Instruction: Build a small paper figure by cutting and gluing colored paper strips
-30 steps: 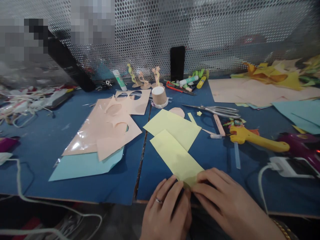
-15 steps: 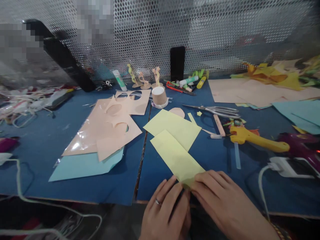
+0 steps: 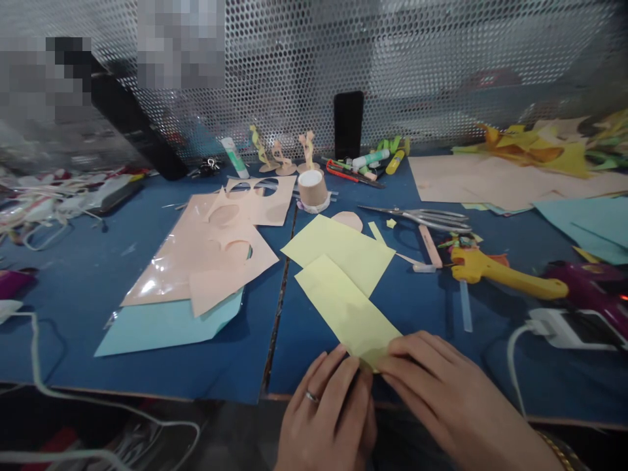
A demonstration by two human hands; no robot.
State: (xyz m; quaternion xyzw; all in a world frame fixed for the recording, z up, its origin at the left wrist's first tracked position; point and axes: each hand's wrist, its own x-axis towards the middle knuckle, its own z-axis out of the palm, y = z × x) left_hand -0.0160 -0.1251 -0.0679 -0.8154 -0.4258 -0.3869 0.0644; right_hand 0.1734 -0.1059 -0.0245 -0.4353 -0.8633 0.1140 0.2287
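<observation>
A long yellow-green paper piece (image 3: 343, 304) lies slanted toward the table's front edge and overlaps a second yellow-green sheet (image 3: 333, 239). Its near end is between my two hands. My left hand (image 3: 328, 405), with a ring on one finger, has its fingertips bent onto the paper's near left corner. My right hand (image 3: 441, 392) pinches the near right end, its fingers pressed together. Both thumbs are mostly hidden. Beyond the sheets are a round peach piece (image 3: 349, 221) and a roll with a white top (image 3: 313, 186).
Cut peach sheets (image 3: 171, 261) lie left over light blue paper (image 3: 171, 330). Scissors (image 3: 422, 217), a yellow-handled tool (image 3: 510, 275) and a white plug (image 3: 579, 327) are on the right. A phone (image 3: 348, 124) leans against the mesh (image 3: 275, 72) behind. Paper scraps (image 3: 534, 154) fill the back right.
My right hand has shifted slightly to the right along the paper's near end. My left hand has barely moved, and the papers lie as before.
</observation>
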